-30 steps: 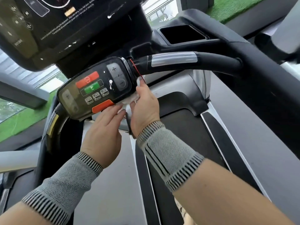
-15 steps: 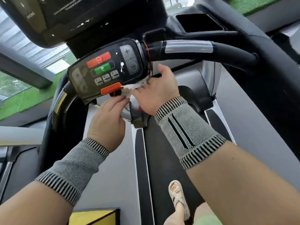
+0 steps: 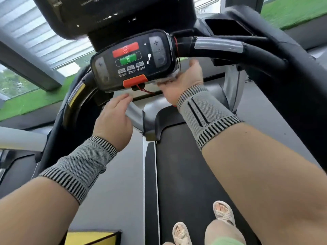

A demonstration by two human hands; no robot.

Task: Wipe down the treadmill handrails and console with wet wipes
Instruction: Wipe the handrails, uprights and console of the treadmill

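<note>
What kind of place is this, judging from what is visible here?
Probably a gym or fitness room. The person stands on a black treadmill belt, facing a black control panel with red and green buttons, with a curved black handrail beside it.

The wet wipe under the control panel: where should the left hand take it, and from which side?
Pinch the wet wipe at its free fringe showing left of the right hand, coming from below and left. The rest is pressed between that palm and the control panel underside; the left hand is already free below.
</note>
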